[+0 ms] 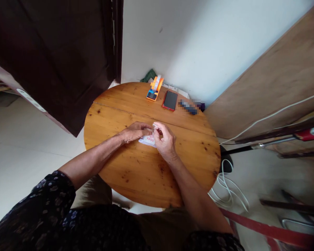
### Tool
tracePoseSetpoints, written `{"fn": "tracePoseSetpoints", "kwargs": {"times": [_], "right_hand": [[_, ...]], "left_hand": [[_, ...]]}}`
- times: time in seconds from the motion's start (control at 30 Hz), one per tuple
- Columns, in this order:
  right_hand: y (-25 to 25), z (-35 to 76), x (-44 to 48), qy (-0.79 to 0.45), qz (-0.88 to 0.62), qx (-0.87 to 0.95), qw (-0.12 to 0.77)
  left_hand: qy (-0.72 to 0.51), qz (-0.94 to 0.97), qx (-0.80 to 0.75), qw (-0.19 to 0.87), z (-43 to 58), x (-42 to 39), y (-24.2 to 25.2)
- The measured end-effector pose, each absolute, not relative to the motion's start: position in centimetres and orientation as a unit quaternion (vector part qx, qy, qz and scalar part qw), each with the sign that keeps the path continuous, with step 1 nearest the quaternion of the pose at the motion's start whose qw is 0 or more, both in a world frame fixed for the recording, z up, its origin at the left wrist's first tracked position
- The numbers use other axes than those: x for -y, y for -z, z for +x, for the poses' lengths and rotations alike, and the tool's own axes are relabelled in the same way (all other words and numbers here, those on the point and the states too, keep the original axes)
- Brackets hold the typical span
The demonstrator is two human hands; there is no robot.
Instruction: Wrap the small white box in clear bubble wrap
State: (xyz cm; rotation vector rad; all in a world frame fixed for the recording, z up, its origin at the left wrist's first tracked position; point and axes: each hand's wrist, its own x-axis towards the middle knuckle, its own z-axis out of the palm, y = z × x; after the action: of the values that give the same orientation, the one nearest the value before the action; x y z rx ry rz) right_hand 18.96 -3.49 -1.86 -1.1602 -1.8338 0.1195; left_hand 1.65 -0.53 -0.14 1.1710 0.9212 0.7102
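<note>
Between my hands, over the middle of the round wooden table (136,164), is a small whitish plastic packet (148,140) with red print. My left hand (137,131) comes from the left, its fingers closed on the packet's upper left part. My right hand (165,139) is at the packet's right side, thumb and index finger pinched together near its top corner. A small pale, shiny bit shows at the right fingertips; I cannot tell whether it belongs to the packet. The fingers cover much of the packet's upper edge.
Toward the back of the table stand an orange tape dispenser (155,89) and a red-edged phone (170,100). A dark, blurred-out object (188,106) lies to their right. Behind them rises a white wall (188,45). A white cable (229,188) coils on the floor at right.
</note>
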Motion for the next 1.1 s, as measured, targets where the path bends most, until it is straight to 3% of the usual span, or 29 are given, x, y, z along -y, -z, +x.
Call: {"fn": "tracePoseSetpoints", "kwargs": {"times": [0.63, 1.1], "right_hand": [[1.3, 19.1, 3.7, -0.091, -0.466, 0.745, 0.469], [-0.8, 19.7, 4.2, 0.007, -0.387, 0.853, 0.350]], "left_hand": [[-0.299, 0.562, -0.430, 0.640, 1.2, 0.4, -0.1], [-0.304, 0.556, -0.429, 0.644, 1.1, 0.3, -0.2]]}}
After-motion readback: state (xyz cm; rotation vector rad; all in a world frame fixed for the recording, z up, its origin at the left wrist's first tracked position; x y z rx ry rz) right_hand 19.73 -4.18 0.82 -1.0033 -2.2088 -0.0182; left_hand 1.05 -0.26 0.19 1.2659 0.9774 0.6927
